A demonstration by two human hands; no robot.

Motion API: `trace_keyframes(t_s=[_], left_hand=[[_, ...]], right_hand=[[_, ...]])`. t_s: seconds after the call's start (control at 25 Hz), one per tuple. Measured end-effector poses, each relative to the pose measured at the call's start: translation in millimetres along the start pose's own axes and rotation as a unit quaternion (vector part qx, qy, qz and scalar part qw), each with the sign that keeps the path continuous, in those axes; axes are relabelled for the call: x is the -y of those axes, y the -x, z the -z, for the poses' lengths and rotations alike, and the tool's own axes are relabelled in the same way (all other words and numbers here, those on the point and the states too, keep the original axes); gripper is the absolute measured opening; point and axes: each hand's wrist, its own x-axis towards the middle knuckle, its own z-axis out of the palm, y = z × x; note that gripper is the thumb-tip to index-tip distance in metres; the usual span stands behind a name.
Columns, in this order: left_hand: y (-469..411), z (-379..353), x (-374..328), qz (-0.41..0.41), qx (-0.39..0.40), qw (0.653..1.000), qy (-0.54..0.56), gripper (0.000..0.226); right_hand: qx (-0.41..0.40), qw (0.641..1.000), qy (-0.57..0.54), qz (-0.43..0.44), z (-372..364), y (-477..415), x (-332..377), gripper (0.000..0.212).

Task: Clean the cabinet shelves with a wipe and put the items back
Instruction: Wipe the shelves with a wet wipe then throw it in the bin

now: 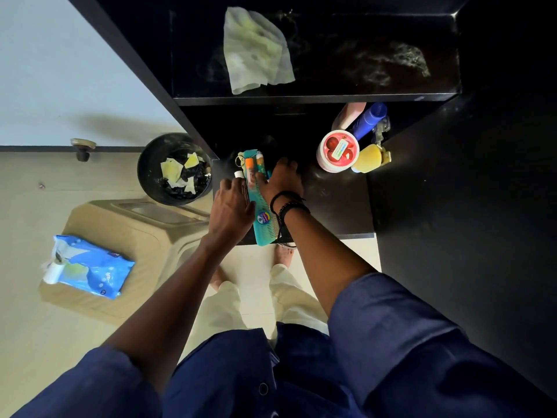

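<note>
The wipe (259, 49) lies crumpled and untouched on the upper shelf (361, 86), left of centre, with pale smears on the dark surface to its right. Both hands are on the lower shelf (337, 200) at its front left corner. The right grip (281, 179) is clamped on the comb (263, 224), thumb on its top face and fingers curled over the far edge. The left grip (232, 203) lies against the comb's left side, fingers reaching a white-capped tube (238, 175); whether they close on anything I cannot tell. Small tubes (249, 167) and a keyring (240, 160) sit on the comb's far end, wedged between the two hands.

Well to the right on the same shelf stands a tight cluster: a red-lidded jar (339, 149), a yellow sponge (366, 159) just beside it, a blue bottle (369, 120) and a pink bottle (349, 114) behind (the last half hidden under the upper shelf). On the floor left of the cabinet stands a bin (150, 173) holding used wipes; nearer, a stool (144, 224) carries an opened wipe pack (90, 267).
</note>
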Motion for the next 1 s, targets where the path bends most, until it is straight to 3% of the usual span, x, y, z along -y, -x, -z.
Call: trace_keyframes(t_s=[0.32,0.52,0.72,0.88,1.0], left_hand=[[-9,-2,-7,-0.007,0.024,1.000,0.011,0.045],[-11,-12,-14,-0.014,0.050,0.998,0.024,0.047],[-14,-28,-30,-0.012,0.047,0.998,0.032,0.041],[-24,-36,-51,-0.007,0.038,0.998,0.054,0.035],[-31,-49,-75,-0.027,0.042,0.998,0.032,0.044]], right_hand=[[0.042,0.999,0.034,-0.007,7,-6,-16,0.043],[0.007,0.998,0.060,-0.022,24,8,-69,0.049],[-0.042,0.993,0.047,-0.097,55,17,-125,0.043],[-0.051,0.989,0.071,-0.116,68,16,-138,0.045],[-0.049,0.990,0.079,-0.108,69,21,-140,0.049]])
